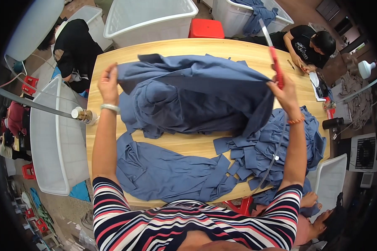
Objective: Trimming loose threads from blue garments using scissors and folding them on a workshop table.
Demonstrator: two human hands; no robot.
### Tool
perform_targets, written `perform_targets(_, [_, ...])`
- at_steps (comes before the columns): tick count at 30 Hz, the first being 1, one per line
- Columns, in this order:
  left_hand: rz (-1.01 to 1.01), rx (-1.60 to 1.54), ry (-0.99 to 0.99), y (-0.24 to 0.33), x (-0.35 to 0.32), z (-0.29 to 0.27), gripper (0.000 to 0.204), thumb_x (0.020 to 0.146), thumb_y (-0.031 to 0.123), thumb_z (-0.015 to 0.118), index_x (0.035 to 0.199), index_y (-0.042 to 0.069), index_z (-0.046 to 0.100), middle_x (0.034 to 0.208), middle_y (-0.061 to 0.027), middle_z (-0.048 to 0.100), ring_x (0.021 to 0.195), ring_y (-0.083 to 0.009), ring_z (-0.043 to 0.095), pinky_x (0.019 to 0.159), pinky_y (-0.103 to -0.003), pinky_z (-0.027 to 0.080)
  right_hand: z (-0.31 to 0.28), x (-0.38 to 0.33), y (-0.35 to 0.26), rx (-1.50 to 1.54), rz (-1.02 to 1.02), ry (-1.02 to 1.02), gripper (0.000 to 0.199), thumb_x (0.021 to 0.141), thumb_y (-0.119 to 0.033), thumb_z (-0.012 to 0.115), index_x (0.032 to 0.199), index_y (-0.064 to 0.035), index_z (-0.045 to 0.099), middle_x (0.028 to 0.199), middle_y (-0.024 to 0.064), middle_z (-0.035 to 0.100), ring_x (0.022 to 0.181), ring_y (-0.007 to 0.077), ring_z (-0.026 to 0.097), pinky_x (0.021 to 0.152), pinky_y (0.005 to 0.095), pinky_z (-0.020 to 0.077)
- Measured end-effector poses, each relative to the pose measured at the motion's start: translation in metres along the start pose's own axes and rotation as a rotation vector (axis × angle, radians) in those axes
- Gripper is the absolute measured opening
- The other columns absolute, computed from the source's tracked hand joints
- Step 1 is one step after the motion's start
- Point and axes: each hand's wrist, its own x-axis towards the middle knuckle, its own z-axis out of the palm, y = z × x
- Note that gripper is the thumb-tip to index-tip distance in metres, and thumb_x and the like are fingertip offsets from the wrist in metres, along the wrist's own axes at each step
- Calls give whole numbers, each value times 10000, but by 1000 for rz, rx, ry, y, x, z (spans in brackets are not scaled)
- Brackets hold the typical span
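A slate-blue garment is stretched between my two hands above the table. My left hand pinches its left end, fingertips closed on the cloth. At the other end, my right hand grips the garment's edge between thumb and fingers. A red-handled tool with a long silver end rises from that same hand, and a thin grey hose runs down past the wrist. Beneath the raised cloth lies a bunched heap of the same blue fabric. Nearer me, another blue garment lies spread flat, buttons showing.
A pile of blue garments covers the table's right side. A jar stands at the left edge of the wooden table. White bins and a red stool are beyond. Co-workers sit far right, far left and near right.
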Motion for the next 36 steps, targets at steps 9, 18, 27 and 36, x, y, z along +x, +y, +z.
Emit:
perform_targets(9, [489,1182,-345,-31,-75,60,543,714,228,752,1209,95,573,1135,-183,552,1119,-329,483,975,-429,376,81,-87,26,-467,247,-132,339,821,-329,681,764,-10,582,658,187,553,634,384,559,575,439,439])
perform_targets(18, [-766,125,-689,-80,-47,108,188,807,194,732,896,49,651,751,48,606,673,-21,517,608,-146,380,88,-105,-17,-174,229,-85,223,866,-186,627,981,-41,504,836,180,593,764,393,596,652,420,464])
perform_targets(27, [-1143,-508,-541,-48,-91,117,206,859,224,681,988,81,609,878,-21,627,769,-108,598,698,-232,501,108,-110,-30,-38,117,-369,296,853,-103,581,1146,-71,554,900,156,655,846,337,645,733,372,494])
perform_targets(36, [-1072,-543,-309,-66,-95,133,134,860,47,642,891,16,516,845,-99,619,738,-208,664,613,-253,580,114,-109,-30,-206,-49,-385,155,850,-126,576,990,-58,578,767,141,619,720,353,613,637,427,468])
